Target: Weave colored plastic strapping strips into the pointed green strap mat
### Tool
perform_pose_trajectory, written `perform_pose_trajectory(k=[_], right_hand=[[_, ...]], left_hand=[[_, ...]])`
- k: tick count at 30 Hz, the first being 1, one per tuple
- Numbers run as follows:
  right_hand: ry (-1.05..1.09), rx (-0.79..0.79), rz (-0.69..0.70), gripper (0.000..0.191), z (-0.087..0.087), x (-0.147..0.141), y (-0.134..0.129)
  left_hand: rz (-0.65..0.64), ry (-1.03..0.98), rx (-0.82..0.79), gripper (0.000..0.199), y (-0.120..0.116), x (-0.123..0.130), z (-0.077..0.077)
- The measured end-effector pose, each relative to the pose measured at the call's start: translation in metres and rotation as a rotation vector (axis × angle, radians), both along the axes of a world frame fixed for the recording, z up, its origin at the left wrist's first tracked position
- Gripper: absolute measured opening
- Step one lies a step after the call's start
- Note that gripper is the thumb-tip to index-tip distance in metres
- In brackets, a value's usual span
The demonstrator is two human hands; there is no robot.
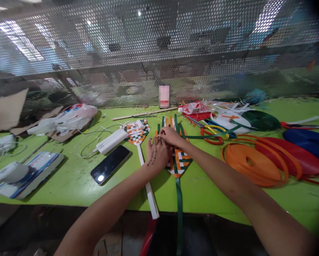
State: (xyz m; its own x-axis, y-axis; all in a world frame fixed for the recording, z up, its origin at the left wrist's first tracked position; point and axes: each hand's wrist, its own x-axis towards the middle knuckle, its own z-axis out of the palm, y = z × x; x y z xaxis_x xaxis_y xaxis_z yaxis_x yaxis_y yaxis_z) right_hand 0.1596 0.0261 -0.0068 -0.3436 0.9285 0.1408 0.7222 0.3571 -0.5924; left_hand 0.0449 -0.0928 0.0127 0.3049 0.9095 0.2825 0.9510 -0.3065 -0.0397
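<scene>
A diamond-shaped woven piece of orange, white and green flat strips [178,163] lies on the green table, partly under both my hands. Its long green strip hangs over the front edge; loose strip ends stick out at its far side. My left hand [158,154], with marks on its back, holds the left edge of the piece with its fingers bent. Across it reaches my right hand [172,137], fingertips pinched together by the left fingers; what they pinch is too small to make out. To the left lies a woven hand fan [136,134] with a white handle.
A phone [110,165] and a white power strip [111,141] with cables lie on the left. To the right are scissors [212,137], an orange strip roll [251,165], and red, blue and green rolls. Perforated metal mesh [127,53] stands behind the table.
</scene>
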Motion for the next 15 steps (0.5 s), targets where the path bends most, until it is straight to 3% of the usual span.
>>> perform_pose_trajectory(k=[15], right_hand=[[0.110, 0.037, -0.082, 0.007, -0.0001, 0.0002, -0.0008]], left_hand=[[0.001, 0.031, -0.018, 0.047, -0.0026, 0.0057, 0.0049]])
